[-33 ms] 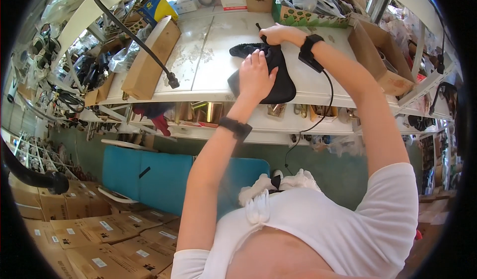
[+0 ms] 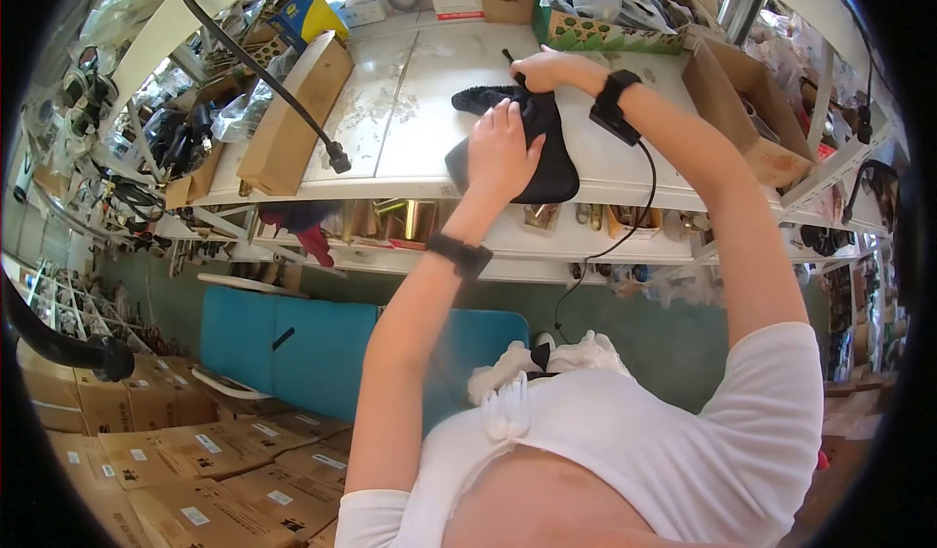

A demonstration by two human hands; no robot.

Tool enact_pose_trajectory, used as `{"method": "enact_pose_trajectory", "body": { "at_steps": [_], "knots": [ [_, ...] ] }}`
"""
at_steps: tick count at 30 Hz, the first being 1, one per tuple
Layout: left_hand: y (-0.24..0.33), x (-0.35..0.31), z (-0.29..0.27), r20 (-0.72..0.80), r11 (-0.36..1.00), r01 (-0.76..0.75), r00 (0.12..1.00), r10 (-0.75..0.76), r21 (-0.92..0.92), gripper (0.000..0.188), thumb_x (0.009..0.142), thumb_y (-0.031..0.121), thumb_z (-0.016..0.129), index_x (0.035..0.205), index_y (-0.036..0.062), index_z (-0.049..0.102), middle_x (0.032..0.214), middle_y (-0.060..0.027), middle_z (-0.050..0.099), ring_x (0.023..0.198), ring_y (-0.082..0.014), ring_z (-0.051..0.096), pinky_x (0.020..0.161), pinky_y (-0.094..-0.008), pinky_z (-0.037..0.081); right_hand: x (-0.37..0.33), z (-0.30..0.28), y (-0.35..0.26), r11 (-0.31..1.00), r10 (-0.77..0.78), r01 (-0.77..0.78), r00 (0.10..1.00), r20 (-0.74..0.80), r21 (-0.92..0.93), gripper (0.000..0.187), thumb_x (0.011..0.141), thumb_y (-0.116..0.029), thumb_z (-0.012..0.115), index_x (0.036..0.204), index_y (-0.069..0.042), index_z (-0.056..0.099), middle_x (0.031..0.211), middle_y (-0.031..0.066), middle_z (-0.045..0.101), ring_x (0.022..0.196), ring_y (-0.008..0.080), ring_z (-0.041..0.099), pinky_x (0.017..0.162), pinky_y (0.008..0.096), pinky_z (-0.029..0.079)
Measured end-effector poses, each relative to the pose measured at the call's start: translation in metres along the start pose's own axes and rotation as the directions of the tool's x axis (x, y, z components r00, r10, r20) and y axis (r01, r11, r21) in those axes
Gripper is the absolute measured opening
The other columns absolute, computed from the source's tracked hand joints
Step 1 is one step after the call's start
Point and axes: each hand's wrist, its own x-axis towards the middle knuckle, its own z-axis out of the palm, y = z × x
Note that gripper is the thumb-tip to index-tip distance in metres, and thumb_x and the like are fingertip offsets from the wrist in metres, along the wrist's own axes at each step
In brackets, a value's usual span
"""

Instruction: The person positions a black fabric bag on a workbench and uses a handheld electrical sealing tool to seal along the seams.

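A soft black cloth piece, much like a pouch (image 2: 558,158), lies on the white shelf near its front edge. One end of it has a fuzzy dark rim. My left hand (image 2: 501,148) rests on top of it, palm down and fingers stretched out. At its far edge my right hand (image 2: 543,68) is closed, with a thin black stick-like end (image 2: 508,56) poking out past the fingers. Whether that end belongs to the black cloth I cannot tell. Both wrists wear dark bands, and a thin cable (image 2: 652,182) hangs from the right one.
A long cardboard box (image 2: 298,119) stands left on the shelf, and an open carton (image 2: 747,109) stands right. Behind are a green box (image 2: 605,33) and bagged goods. A black flexible arm (image 2: 259,65) dips over the left side. Below stands a teal bench (image 2: 293,343).
My right wrist has shifted very slightly to the right, and the cable hanging from it has swung a little. My left hand stays on the black cloth piece.
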Motion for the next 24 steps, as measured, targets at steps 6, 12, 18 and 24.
{"method": "enact_pose_trajectory", "body": {
  "at_steps": [6, 12, 18, 24],
  "knots": [
    [0.011, -0.028, -0.021, -0.048, 0.983, -0.121, 0.992, 0.116, -0.139, 0.044, 0.072, 0.021, 0.061, 0.107, -0.0005, 0.047, 0.107, -0.0129, 0.051, 0.096, -0.0293, 0.049, 0.082, -0.0375, 0.039, -0.079, 0.015, -0.014, 0.987, -0.137, 0.134, 0.99, -0.036, -0.095, 0.044, 0.067, -0.005, 0.048, 0.111, -0.007, 0.046, 0.103, 0.014, 0.053, 0.104, 0.0293, 0.047, 0.1, 0.0522, 0.018],
    [0.013, -0.025, -0.02, -0.02, 0.971, -0.181, 0.983, 0.18, -0.153, 0.042, 0.076, 0.024, 0.056, 0.105, -0.0032, 0.046, 0.108, -0.0134, 0.048, 0.1, -0.0288, 0.045, 0.084, -0.0387, 0.036, -0.054, 0.026, -0.004, 0.972, -0.196, 0.164, 0.961, -0.196, -0.169, 0.028, 0.073, -0.015, 0.047, 0.098, -0.002, 0.047, 0.096, 0.019, 0.057, 0.104, 0.0319, 0.048, 0.097, 0.0541, 0.022],
    [0.014, -0.007, -0.006, -0.018, 0.99, -0.12, 0.993, 0.119, -0.068, 0.042, 0.078, 0.027, 0.055, 0.105, -0.0033, 0.045, 0.103, -0.0154, 0.05, 0.096, -0.0295, 0.047, 0.08, -0.0375, 0.038, -0.026, -0.003, -0.005, 0.994, -0.086, 0.08, 0.993, -0.086, -0.076, 0.036, 0.074, -0.012, 0.043, 0.109, -0.008, 0.045, 0.1, 0.0162, 0.056, 0.104, 0.0308, 0.048, 0.098, 0.0539, 0.019],
    [0.001, 0.009, 0.009, 0.025, 0.996, -0.08, 0.996, 0.081, -0.049, 0.038, 0.079, 0.03, 0.053, 0.1, -0.0005, 0.045, 0.103, -0.0128, 0.049, 0.096, -0.0285, 0.046, 0.08, -0.0377, 0.037, -0.007, 0.004, 0.007, 1.0, -0.003, 0.006, 0.996, -0.093, 0.029, 0.046, 0.072, -0.005, 0.04, 0.118, -0.011, 0.038, 0.104, 0.0133, 0.055, 0.106, 0.0288, 0.047, 0.099, 0.0535, 0.016]
  ]
}}
